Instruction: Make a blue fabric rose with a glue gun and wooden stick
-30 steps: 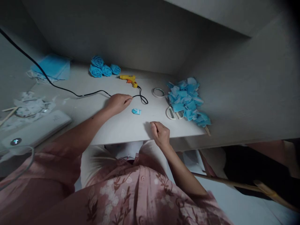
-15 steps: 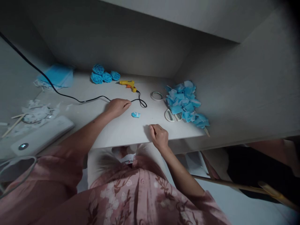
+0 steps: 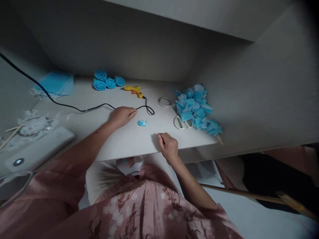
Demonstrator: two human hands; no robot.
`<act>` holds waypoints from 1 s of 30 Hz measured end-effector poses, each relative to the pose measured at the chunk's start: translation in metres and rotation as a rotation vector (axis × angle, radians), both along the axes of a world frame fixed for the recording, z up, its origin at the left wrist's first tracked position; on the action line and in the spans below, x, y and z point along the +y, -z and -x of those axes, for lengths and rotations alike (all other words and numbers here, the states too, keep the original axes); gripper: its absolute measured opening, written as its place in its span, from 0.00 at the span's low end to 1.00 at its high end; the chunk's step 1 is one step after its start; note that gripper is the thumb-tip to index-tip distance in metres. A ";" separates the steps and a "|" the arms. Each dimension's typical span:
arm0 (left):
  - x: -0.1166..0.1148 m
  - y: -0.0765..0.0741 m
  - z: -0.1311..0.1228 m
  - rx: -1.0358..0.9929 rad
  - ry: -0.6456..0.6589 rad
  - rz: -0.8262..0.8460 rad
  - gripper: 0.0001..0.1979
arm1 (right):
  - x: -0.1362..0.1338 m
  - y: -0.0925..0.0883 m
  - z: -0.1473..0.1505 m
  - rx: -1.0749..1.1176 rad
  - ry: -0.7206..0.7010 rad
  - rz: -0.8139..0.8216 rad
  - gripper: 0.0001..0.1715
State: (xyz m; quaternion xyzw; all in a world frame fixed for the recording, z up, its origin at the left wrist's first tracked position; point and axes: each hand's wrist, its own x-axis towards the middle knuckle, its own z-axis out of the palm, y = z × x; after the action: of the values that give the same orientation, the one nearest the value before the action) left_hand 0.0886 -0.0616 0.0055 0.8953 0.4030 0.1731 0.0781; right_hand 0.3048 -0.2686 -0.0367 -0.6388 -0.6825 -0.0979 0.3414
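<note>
Only the view has shifted; left hand [image 3: 123,117] covers black cord [image 3: 82,110].

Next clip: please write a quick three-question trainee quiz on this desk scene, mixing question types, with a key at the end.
1. Multiple choice: What emerges on both sides of the left hand?
A) a black cord
B) a pair of scissors
C) a wooden stick

2. Count: How many blue rosettes are grouped near the back wall?

3. True or false: The yellow glue gun lies farther from the person than the small blue piece.

Key: 1. A. 2. Four. 3. True.
</note>
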 end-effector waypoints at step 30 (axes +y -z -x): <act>-0.001 -0.006 0.000 0.119 0.011 0.000 0.23 | 0.002 0.001 0.003 -0.020 0.064 0.059 0.20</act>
State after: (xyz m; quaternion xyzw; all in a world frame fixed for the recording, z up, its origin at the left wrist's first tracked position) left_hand 0.0886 -0.0624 0.0114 0.9062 0.4021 0.1189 0.0550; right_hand 0.3023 -0.2663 -0.0374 -0.6691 -0.6677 -0.0947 0.3123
